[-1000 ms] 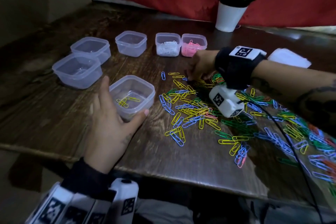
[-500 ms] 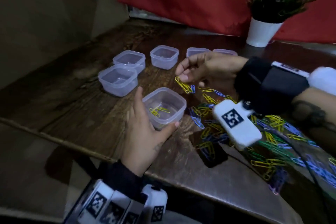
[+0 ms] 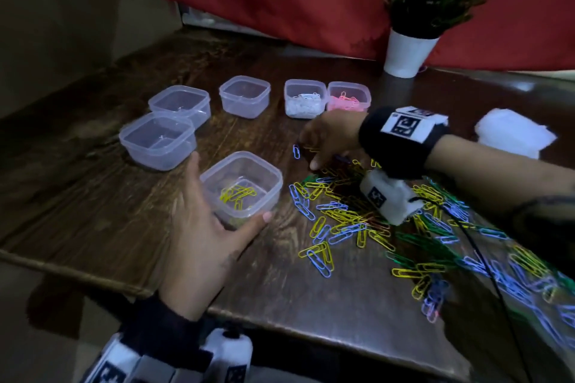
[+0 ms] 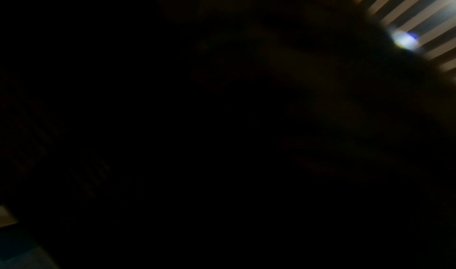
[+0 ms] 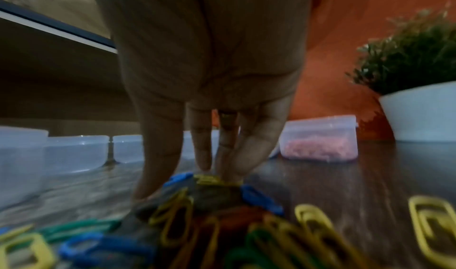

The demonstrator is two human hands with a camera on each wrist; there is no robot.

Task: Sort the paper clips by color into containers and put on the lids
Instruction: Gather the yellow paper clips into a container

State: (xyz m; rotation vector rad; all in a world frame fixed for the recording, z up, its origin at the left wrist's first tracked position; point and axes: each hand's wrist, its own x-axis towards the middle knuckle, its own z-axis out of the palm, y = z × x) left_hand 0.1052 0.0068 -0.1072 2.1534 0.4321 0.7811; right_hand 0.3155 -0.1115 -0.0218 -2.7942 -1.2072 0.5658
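Paper clips (image 3: 357,218) lie heaped at table's near right w/ a few yellows in near tub (image 3: 241,179), which left hand (image 3: 199,236) steadies w/ straight fingers; right hand (image 3: 329,140), fingers reaching down & tips on a yellow clip (image 5: 209,179), should pinch yellows only, leaving blue neighbours.

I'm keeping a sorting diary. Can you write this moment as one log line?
step: sorting yellow | left hand: steadies yellow-clip container | right hand: fingers down on clip pile | lids: not on

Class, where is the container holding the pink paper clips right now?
In the head view, the pink-clip container sits at the right end of the back row, beside the white-clip container.
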